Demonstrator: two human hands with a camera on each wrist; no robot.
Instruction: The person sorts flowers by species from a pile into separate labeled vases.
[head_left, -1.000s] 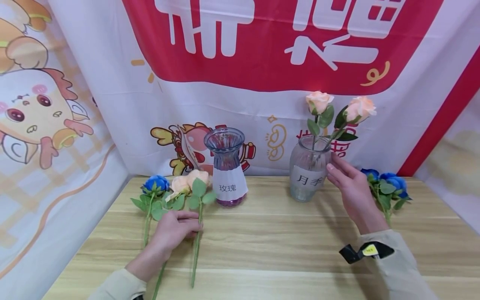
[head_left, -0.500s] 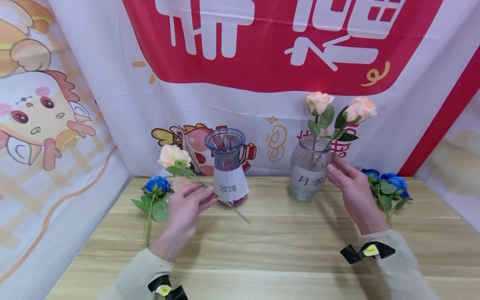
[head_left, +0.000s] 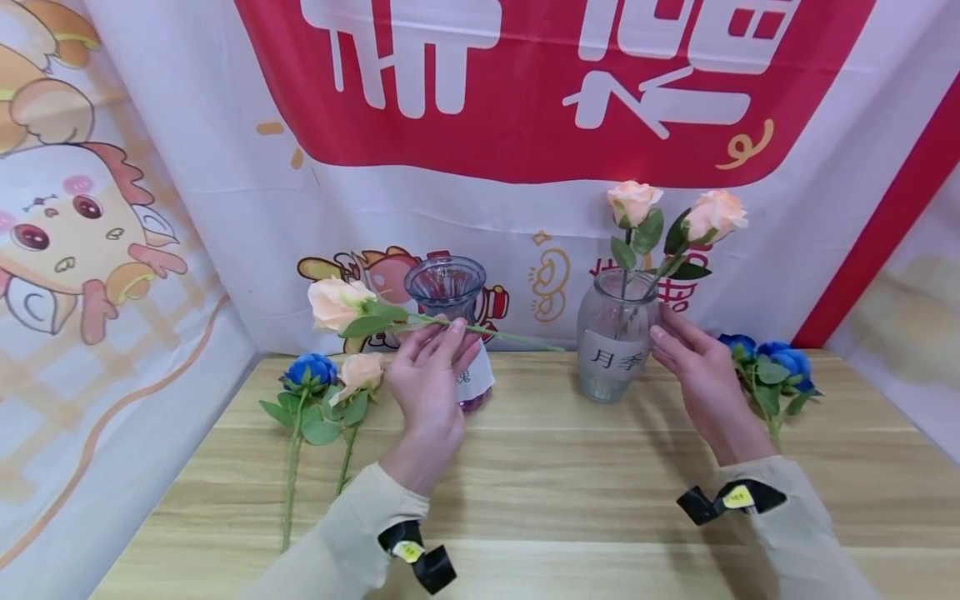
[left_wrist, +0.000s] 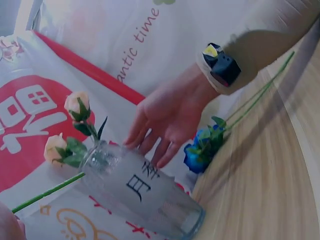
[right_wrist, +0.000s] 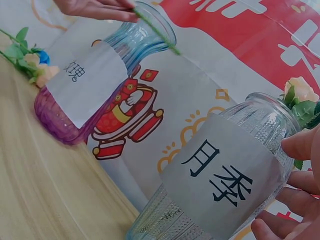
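Note:
My left hand (head_left: 427, 383) pinches the green stem of a peach rose (head_left: 339, 304), held nearly level with the bloom to the left. This hand covers part of a blue-to-purple glass vase (head_left: 448, 283) with a paper label. In the right wrist view the stem (right_wrist: 157, 32) crosses in front of that vase's mouth. My right hand (head_left: 697, 379) rests its fairly straight fingers against the right side of a clear glass vase (head_left: 592, 379), which also carries a label. Two peach roses (head_left: 633, 202) stand upright in the clear vase.
Left on the wooden table (head_left: 525, 492) lie a blue rose (head_left: 309, 372) and another peach rose (head_left: 360, 372). Several blue blooms (head_left: 787, 364) lie at the right, beyond my right hand. A printed cloth (head_left: 517, 217) hangs close behind the vases.
My left hand has lifted the peach rose off the table, turned it nearly level and carried it up and right to the tinted vase. The right hand stays at the clear vase.

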